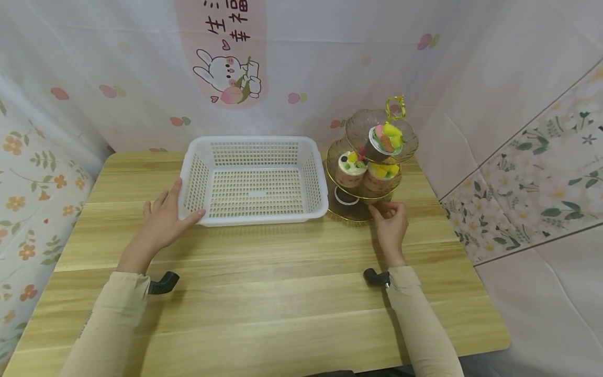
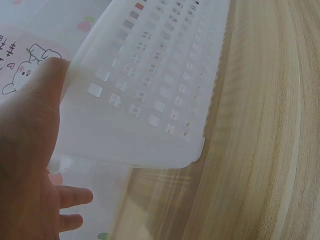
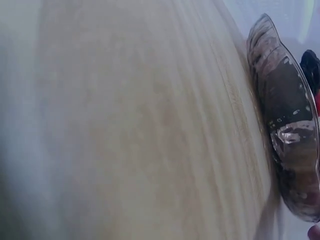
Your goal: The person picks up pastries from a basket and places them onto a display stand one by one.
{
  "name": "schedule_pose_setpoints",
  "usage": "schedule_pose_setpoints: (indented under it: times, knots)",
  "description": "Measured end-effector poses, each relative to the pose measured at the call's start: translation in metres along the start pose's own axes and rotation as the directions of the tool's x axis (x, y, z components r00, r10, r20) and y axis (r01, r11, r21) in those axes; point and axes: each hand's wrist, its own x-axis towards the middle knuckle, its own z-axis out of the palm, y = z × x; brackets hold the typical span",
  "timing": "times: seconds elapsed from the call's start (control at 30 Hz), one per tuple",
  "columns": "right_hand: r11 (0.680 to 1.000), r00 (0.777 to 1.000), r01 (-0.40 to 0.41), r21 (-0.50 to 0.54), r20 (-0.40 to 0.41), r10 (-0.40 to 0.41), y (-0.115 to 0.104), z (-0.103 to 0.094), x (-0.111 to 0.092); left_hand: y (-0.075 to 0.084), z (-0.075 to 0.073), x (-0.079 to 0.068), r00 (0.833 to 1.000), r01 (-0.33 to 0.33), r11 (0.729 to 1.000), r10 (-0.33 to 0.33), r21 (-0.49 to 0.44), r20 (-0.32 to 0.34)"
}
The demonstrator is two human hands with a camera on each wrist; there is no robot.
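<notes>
A white plastic basket point(image 1: 256, 220) with perforated walls stands on the table, nothing visible inside. My left hand point(image 1: 162, 217) touches its near left corner, thumb along the front rim and fingers spread by the left side. The left wrist view shows the thumb against the basket wall point(image 2: 115, 135), with two fingers extended free below. Right of the basket is a three-tier cake stand point(image 1: 358, 128) with gold rims and a gold handle. My right hand point(image 1: 393, 225) pinches the near right edge of its bottom plate. In the right wrist view, the clear scalloped plate point(image 3: 285, 100) shows, with only a fingertip visible.
A cupcake point(image 1: 386, 140) sits on the top tier and two dessert cups, one of them cream-topped point(image 1: 350, 167), on the middle. A dark, white-rimmed item point(image 1: 346, 196) is on the bottom. Printed curtains surround the wooden table point(image 1: 273, 298).
</notes>
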Motion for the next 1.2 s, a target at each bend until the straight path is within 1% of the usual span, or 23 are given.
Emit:
schedule_pose_setpoints:
  times: [0.07, 0.17, 0.23, 0.3, 0.37, 0.43, 0.47, 0.57, 0.6, 0.63, 0.73, 0.87, 0.97, 1.1, 1.2]
  knots:
    - [0.999, 1.0, 0.008, -0.039, -0.021, -0.008, -0.001, 0.002, 0.002, 0.0, 0.0, 0.0, 1.0, 0.0, 1.0, 0.0, -0.003, -0.001]
    - [0.992, 0.998, 0.017, -0.124, -0.066, -0.025, -0.004, 0.006, 0.006, 0.0, 0.0, 0.0, 1.0, 0.0, 1.0, 0.0, -0.003, -0.001]
    - [0.982, 0.996, -0.001, -0.188, -0.093, -0.016, -0.007, 0.008, 0.009, 0.0, 0.0, 0.0, 1.0, 0.0, 1.0, 0.0, 0.0, 0.0]
    - [0.964, 0.995, -0.03, -0.266, -0.102, 0.003, -0.011, 0.01, 0.012, 0.0, 0.0, 0.0, 1.0, 0.001, 1.0, -0.001, 0.001, 0.0]
    - [0.936, 0.996, -0.053, -0.347, -0.087, 0.024, -0.014, 0.013, 0.017, 0.0, -0.001, 0.0, 1.0, 0.0, 1.0, 0.0, -0.001, -0.002]
    - [0.902, 0.998, -0.057, -0.428, -0.06, 0.034, -0.017, 0.015, 0.021, 0.0, -0.001, 0.0, 1.0, 0.001, 1.0, -0.001, -0.003, -0.005]
    - [0.89, 0.998, -0.051, -0.454, -0.045, 0.034, -0.018, 0.016, 0.023, 0.0, -0.001, 0.0, 1.0, 0.001, 1.0, -0.001, -0.005, -0.005]
    - [0.865, 1.0, -0.031, -0.502, -0.016, 0.026, -0.02, 0.016, 0.028, 0.001, -0.001, -0.001, 1.0, 0.001, 1.0, -0.001, -0.003, -0.001]
    - [0.862, 1.0, -0.026, -0.507, -0.012, 0.024, -0.021, 0.016, 0.029, 0.001, -0.001, -0.001, 1.0, 0.001, 1.0, -0.001, -0.003, 0.002]
    - [0.86, 1.0, -0.022, -0.51, -0.009, 0.02, -0.021, 0.016, 0.03, 0.001, -0.001, -0.001, 1.0, 0.001, 1.0, -0.001, -0.001, 0.002]
    - [0.868, 1.0, -0.014, -0.496, 0.005, 0.019, -0.023, 0.014, 0.031, 0.001, -0.001, -0.001, 1.0, -0.001, 1.0, 0.001, -0.003, 0.001]
    - [0.908, 0.999, -0.012, -0.418, 0.027, 0.026, -0.023, 0.01, 0.03, 0.0, -0.001, 0.0, 1.0, -0.003, 1.0, 0.003, -0.007, -0.006]
    - [0.937, 1.0, -0.018, -0.348, 0.016, 0.025, -0.017, 0.007, 0.027, 0.0, -0.001, 0.001, 1.0, 0.0, 1.0, 0.0, -0.002, -0.004]
    - [0.947, 1.0, 0.007, -0.321, 0.009, -0.005, -0.007, 0.003, 0.019, 0.001, 0.0, 0.0, 1.0, 0.002, 1.0, -0.002, 0.002, -0.002]
    - [0.941, 0.999, 0.041, -0.335, 0.02, -0.036, -0.005, 0.002, 0.016, 0.001, 0.0, 0.0, 1.0, 0.001, 1.0, -0.001, 0.002, -0.002]
